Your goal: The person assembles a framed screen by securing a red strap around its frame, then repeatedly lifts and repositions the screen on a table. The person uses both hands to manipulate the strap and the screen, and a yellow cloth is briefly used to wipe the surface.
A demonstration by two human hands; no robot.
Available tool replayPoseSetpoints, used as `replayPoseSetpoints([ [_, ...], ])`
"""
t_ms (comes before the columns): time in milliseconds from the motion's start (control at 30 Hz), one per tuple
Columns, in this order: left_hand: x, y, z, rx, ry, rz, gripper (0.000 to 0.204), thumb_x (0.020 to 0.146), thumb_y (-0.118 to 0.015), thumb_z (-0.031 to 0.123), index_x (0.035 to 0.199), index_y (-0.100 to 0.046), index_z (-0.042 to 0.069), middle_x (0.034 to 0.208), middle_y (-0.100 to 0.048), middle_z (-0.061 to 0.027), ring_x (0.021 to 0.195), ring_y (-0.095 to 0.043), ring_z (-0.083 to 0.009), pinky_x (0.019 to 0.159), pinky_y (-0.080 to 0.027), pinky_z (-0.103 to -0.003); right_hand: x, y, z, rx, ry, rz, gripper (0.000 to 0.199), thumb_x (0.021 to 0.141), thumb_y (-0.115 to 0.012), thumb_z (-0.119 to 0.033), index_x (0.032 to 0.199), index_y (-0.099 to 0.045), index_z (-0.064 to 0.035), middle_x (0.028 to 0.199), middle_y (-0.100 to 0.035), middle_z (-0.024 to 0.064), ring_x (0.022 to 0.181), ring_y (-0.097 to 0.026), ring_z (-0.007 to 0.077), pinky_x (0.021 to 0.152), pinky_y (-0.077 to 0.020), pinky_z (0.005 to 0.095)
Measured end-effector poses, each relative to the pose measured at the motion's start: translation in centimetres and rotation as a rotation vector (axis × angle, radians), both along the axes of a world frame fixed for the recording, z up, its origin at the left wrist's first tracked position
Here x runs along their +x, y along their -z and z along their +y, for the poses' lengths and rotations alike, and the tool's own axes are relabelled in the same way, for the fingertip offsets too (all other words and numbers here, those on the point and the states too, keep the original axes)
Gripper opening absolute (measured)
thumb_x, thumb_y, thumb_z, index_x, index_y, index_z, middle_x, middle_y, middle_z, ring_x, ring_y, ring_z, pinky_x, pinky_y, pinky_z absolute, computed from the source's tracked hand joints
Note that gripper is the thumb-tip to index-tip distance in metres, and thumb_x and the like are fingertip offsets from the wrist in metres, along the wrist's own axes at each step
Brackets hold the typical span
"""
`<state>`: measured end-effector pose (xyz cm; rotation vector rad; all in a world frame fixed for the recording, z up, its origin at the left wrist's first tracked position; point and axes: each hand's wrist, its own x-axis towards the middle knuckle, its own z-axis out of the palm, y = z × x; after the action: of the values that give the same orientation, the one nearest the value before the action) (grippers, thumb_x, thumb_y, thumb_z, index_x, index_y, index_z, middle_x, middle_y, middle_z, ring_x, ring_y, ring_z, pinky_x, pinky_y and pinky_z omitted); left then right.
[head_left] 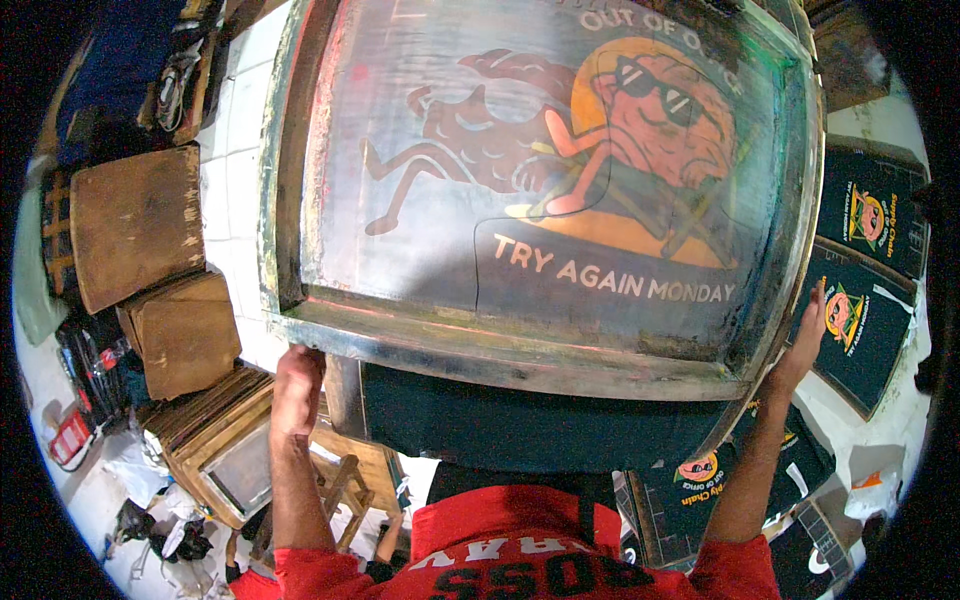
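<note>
A large wooden screen-printing frame (560, 365) fills the upper middle. Its mesh (410, 270) bears a cartoon of a figure with sunglasses on a lounger, a second figure and lettering. My left hand (298, 388) is closed at the frame's near left corner, its fingers partly hidden. Along the right outer side, my right hand (800, 345) grips the frame's edge, some fingers stretched forward. Beneath the frame's near side shows dark cloth (520, 425), which seems to lie over a board. A thin dark line, like a thread, crosses the mesh.
Printed dark shirts (865, 320) lie on boards at the right, with more at the lower right. Brown boards (135, 225) and stacked wooden frames (215, 450) stand at the left. A wooden stool (350, 490) and another person's arm (390, 540) show at the lower left.
</note>
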<state>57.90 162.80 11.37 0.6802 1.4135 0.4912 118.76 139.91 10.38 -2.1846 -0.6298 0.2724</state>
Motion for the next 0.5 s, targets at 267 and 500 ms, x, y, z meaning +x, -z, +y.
replayPoseSetpoints([
  [267, 3.0, -0.7, -0.4, -0.147, 0.181, 0.256, 0.065, 0.079, -0.077, 0.004, 0.135, -0.045, -0.001, 0.117, -0.061, -0.0112, 0.107, -0.059, -0.0237, 0.096, -0.047, -0.038, 5.7, 1.3, -3.5, 0.053, 0.071, 0.89, 0.035, 0.101, -0.058, -0.036, 0.119, -0.059, -0.0058, 0.103, -0.067, 0.0028, 0.09, -0.064, 0.016, 0.078, -0.0527, 0.0342],
  [500, 2.9, -0.6, -0.5, -0.162, 0.109, 0.245, 0.068, 0.075, -0.072, -0.004, 0.135, -0.042, -0.002, 0.122, -0.059, -0.0141, 0.112, -0.058, -0.0289, 0.101, -0.046, -0.041, 4.4, 1.4, -2.6, 0.043, 0.129, 0.843, 0.033, 0.097, -0.065, -0.029, 0.119, -0.059, -0.0056, 0.098, -0.067, 0.0026, 0.083, -0.064, 0.015, 0.072, -0.0533, 0.0299],
])
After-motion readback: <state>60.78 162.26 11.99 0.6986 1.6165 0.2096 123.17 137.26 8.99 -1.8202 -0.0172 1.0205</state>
